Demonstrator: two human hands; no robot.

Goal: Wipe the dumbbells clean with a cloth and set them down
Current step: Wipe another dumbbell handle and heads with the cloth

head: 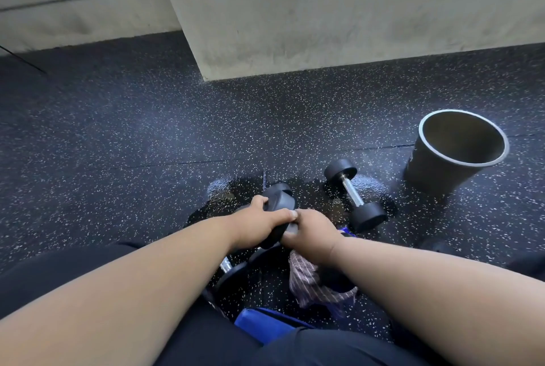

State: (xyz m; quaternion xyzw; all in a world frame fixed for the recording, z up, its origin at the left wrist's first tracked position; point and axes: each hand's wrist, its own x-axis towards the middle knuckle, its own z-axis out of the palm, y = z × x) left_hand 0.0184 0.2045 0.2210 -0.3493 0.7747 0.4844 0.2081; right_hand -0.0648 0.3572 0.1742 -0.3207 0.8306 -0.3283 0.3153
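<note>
Head view: the left hand (259,224) grips the black rubber end of a dumbbell (278,203), its fingers curled round the weight, which is tipped up off the speckled floor (118,135). The right hand (312,233) clutches a striped cloth (309,280) that hangs below it, its thumb touching the same weight. A second dumbbell (355,194), black ends and shiny bar, lies on the floor beside a dark bucket (436,171).
</note>
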